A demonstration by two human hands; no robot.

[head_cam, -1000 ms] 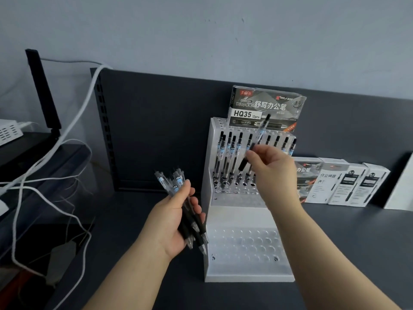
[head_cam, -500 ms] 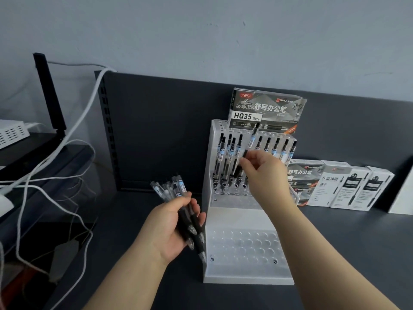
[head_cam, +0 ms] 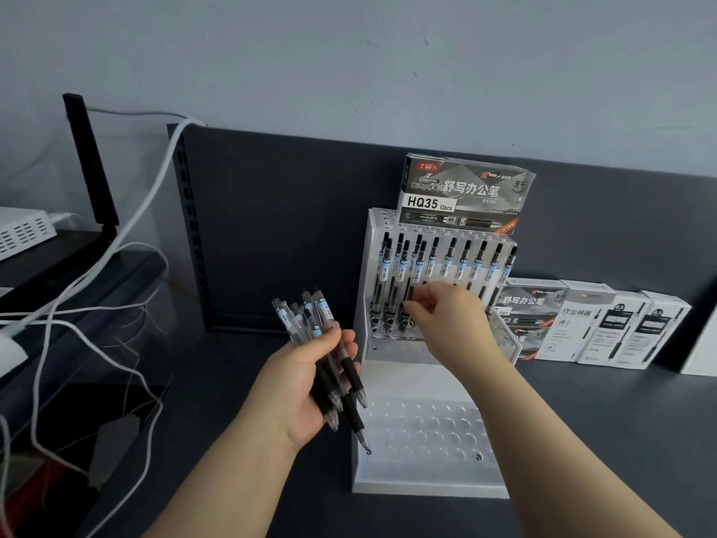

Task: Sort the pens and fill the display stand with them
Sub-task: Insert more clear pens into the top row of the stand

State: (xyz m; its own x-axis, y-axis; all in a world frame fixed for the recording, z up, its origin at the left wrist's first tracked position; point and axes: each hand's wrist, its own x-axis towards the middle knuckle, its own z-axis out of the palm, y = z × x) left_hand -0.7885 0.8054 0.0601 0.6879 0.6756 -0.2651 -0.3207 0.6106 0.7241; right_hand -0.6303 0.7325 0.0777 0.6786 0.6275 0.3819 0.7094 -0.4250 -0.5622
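Note:
A white display stand (head_cam: 428, 484) sits on the dark shelf, its upper tier holding several clear pens with black grips (head_cam: 463, 262) upright in two rows. Its lower stepped tier has bare holes. My right hand (head_cam: 452, 324) reaches into the upper tier, fingertips pinched on the lower part of one pen (head_cam: 418, 267) standing in the front row. My left hand (head_cam: 300, 386) is left of the stand, closed around a bundle of pens (head_cam: 320, 335) with tips pointing down to the right; one tip hangs over the lower tier's left corner.
A grey HQ35 pen box (head_cam: 465, 196) rests on top of the stand. More pen boxes (head_cam: 589, 324) line the back panel to the right. White cables (head_cam: 116, 262) and a white device (head_cam: 23, 231) crowd the left side, beside a black upright post (head_cam: 91, 165).
My right hand came down with the pen from above the top row, and the pen now stands in the front row. The bundle in my left hand stayed about where it was.

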